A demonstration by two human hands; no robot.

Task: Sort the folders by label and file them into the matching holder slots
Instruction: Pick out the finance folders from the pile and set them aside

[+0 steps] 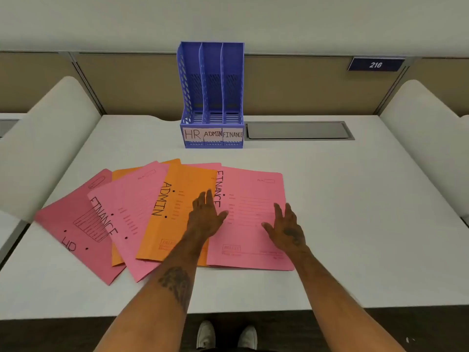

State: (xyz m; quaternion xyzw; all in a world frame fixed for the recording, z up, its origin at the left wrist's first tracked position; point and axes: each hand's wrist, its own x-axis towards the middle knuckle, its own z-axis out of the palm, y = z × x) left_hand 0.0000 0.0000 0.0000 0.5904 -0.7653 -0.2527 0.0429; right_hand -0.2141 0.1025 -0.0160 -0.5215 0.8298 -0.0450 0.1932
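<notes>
We are resting left hand (205, 219) and right hand (288, 227), fingers (208, 198) apart, on folders (127, 199) fanned toward nine o'clock, showing labels (160, 199).

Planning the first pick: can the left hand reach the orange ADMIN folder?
Probably yes: the left hand is open over the right edge of the ADMIN folder, nothing between. The rightmost FINANCE folder overlaps that edge, so it may need sliding out.
</notes>
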